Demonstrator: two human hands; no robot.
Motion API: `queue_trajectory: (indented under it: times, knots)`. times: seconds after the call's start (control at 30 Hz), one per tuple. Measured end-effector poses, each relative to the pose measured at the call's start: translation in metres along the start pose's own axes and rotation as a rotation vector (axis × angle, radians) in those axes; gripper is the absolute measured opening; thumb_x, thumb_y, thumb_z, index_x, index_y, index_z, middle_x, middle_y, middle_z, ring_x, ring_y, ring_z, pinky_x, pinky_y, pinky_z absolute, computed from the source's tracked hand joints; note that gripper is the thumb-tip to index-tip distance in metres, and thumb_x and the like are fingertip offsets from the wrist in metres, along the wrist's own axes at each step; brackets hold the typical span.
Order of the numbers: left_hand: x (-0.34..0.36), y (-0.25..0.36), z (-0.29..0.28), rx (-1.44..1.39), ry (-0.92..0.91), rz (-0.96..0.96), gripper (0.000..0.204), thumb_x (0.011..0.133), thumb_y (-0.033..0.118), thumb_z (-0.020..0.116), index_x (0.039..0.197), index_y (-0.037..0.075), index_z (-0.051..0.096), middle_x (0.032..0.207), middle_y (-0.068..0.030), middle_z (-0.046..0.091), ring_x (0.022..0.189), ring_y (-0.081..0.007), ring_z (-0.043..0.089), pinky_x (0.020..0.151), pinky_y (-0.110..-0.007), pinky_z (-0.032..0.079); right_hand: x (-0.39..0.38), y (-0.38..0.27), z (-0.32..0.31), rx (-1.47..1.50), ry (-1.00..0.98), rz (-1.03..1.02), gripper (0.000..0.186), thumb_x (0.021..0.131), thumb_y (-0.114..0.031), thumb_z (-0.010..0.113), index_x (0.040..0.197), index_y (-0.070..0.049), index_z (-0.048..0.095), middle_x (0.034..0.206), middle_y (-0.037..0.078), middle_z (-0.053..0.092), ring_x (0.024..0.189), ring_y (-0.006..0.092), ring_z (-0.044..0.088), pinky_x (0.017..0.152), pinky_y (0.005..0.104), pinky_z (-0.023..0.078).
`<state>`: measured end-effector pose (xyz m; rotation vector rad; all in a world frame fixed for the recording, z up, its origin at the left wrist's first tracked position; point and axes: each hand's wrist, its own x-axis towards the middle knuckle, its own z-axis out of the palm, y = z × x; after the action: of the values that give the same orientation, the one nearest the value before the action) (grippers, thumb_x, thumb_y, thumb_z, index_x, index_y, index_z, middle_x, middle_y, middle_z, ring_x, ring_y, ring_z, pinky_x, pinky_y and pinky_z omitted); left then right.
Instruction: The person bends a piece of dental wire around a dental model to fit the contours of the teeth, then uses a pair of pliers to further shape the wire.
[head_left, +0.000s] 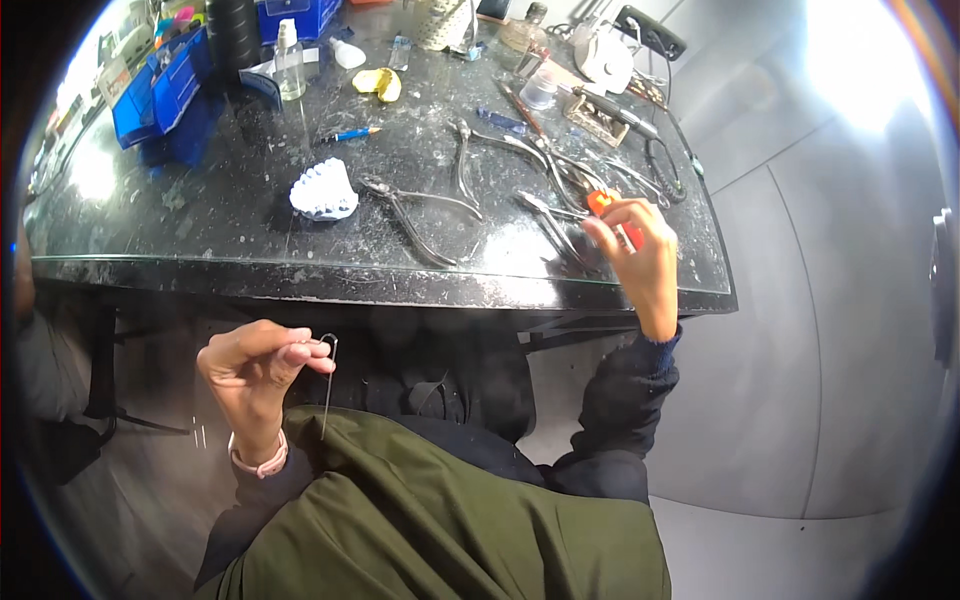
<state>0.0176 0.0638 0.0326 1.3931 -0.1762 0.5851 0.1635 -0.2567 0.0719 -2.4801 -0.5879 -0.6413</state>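
Observation:
My left hand [257, 365] pinches a thin bent metal wire [328, 395] between thumb and fingers, over my lap below the table edge. The wire has a hooked top, and its long straight leg hangs down. At the table's right front, my right hand [648, 262] has its fingers closed on an orange-red object [600, 201]. My fingers cover much of it, so its kind is unclear. Beside that hand lie small metal pliers [552, 222]. Further left are more pliers [415, 218] with spread handles and a pale blue-white dental cast [325, 190].
Another pair of pliers [463, 165] and a blue pencil-like tool [352, 134] lie on the black table [240, 235]. Behind stand a spray bottle [289, 65], a blue bin [160, 90] and a yellow piece [380, 84]. A handpiece [615, 110] with a cord lies at the right.

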Motion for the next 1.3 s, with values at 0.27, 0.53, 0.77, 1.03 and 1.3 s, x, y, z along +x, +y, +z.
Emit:
queue_trajectory:
  times: [0.27, 0.53, 0.77, 1.03, 1.3]
  knots:
    - [-0.003, 0.0, 0.01, -0.054, -0.063, -0.067, 0.01, 0.074, 0.003, 0.066, 0.077, -0.006, 0.063, 0.065, -0.0148, 0.062, 0.057, -0.0189, 0.063, 0.053, -0.024, 0.051, -0.014, -0.013, 0.036, -0.215, -0.042, -0.195, 0.019, 0.075, -0.013, 0.062, 0.085, -0.002, 0.051, 0.1, 0.014, 0.054, 0.098, 0.0318, 0.048, 0.087, 0.0395, 0.036]
    - [-0.001, 0.004, 0.007, -0.087, -0.107, -0.066, 0.006, 0.073, -0.004, 0.063, 0.079, -0.006, 0.064, 0.068, -0.0149, 0.064, 0.059, -0.0166, 0.063, 0.054, -0.021, 0.048, -0.024, -0.014, 0.032, -0.082, 0.136, -0.152, 0.009, 0.083, -0.004, 0.046, 0.088, 0.003, 0.046, 0.091, 0.017, 0.054, 0.085, 0.0296, 0.051, 0.081, 0.0364, 0.039]
    - [-0.005, 0.004, 0.011, 0.131, -0.181, 0.034, 0.018, 0.074, 0.013, 0.068, 0.074, -0.004, 0.064, 0.065, -0.015, 0.063, 0.055, -0.02, 0.062, 0.055, -0.029, 0.052, -0.055, -0.083, 0.019, 0.696, -0.273, -0.285, 0.037, 0.088, -0.032, 0.048, 0.07, 0.0, 0.04, 0.064, 0.013, 0.053, 0.054, 0.0177, 0.051, 0.05, 0.0263, 0.041]
    - [-0.004, -0.005, 0.009, 0.165, -0.26, 0.259, 0.021, 0.075, 0.018, 0.067, 0.074, -0.003, 0.064, 0.063, -0.0131, 0.063, 0.051, -0.0189, 0.06, 0.056, -0.031, 0.052, -0.057, -0.1, 0.023, 0.727, -0.511, -0.401, 0.013, 0.074, -0.006, 0.063, 0.077, -0.001, 0.051, 0.081, 0.011, 0.058, 0.066, 0.0223, 0.056, 0.056, 0.0293, 0.046]
    - [-0.002, -0.007, 0.011, 0.15, -0.304, 0.324, 0.011, 0.066, 0.004, 0.07, 0.074, -0.001, 0.065, 0.065, -0.01, 0.065, 0.055, -0.0192, 0.064, 0.053, -0.028, 0.054, -0.055, -0.098, 0.028, 0.73, -0.478, -0.427, 0.014, 0.076, -0.01, 0.063, 0.076, 0.0, 0.053, 0.084, 0.012, 0.059, 0.069, 0.0218, 0.059, 0.058, 0.0291, 0.049]
